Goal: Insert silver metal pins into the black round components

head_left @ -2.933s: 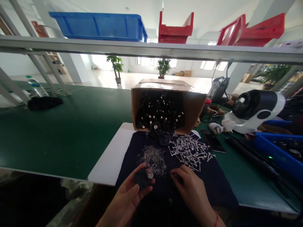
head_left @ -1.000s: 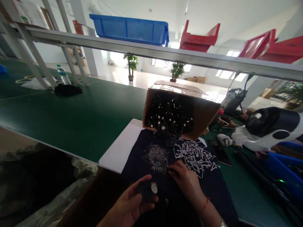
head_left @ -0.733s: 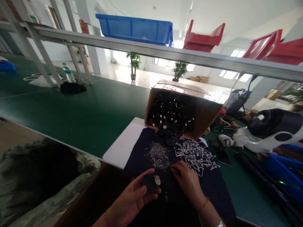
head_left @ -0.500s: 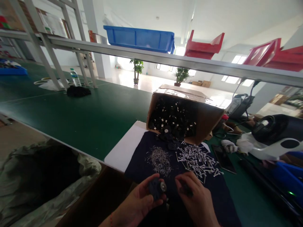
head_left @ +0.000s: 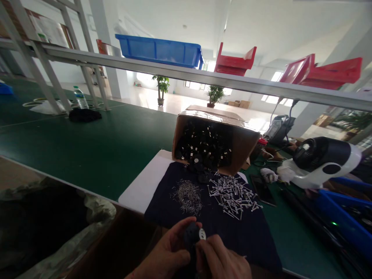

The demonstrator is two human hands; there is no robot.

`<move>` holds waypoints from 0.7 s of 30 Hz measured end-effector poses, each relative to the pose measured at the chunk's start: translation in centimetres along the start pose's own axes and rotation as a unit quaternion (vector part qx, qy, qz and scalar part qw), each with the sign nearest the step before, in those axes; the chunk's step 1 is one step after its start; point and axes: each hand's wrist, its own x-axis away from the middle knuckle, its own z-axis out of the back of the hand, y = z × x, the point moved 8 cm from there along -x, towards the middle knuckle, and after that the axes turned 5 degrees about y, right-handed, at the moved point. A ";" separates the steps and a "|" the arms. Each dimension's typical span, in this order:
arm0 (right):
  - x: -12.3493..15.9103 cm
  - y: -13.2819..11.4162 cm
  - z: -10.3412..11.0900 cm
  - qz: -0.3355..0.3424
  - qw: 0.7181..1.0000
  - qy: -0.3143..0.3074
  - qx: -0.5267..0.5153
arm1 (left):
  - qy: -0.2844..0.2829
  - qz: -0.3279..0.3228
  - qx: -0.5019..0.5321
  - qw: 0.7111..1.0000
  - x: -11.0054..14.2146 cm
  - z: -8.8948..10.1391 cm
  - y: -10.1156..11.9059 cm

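My left hand (head_left: 171, 254) curls round one matte, dark, blocky part (head_left: 189, 235) with a round silvery metal disc (head_left: 202, 234), near the front edge of one navy cloth (head_left: 247, 236). My right hand (head_left: 222, 259) has its fingers bunched against that part; I can't tell what they pinch. Two heaps lie beyond: short, thin metal wire pieces (head_left: 188, 195) and longer, headed silvery pins (head_left: 232, 193). One brown cardboard box (head_left: 244, 149) spills similar dark parts (head_left: 200, 145). Half a second ago my hands were apart.
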 end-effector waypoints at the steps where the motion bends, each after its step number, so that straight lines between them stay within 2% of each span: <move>1: -0.1 -0.1 -0.1 0.015 1.000 -0.022 -0.005 | -0.001 -0.005 -0.012 1.000 0.0 0.1 0.0; 5: -0.3 -0.2 -0.3 0.049 0.993 -0.093 -0.053 | -0.022 -0.019 -0.058 0.998 0.0 0.3 0.0; 8: -0.2 -0.1 -0.4 0.044 0.990 -0.102 -0.082 | -0.042 -0.033 -0.085 0.995 0.1 0.3 0.2; 14: -0.9 -0.5 0.0 0.054 0.993 -0.087 -0.053 | -0.057 -0.054 -0.126 0.989 0.0 0.5 0.9; 21: 0.0 -0.3 -0.5 0.025 0.983 -0.115 -0.139 | -0.072 -0.068 -0.180 0.979 0.4 0.3 1.5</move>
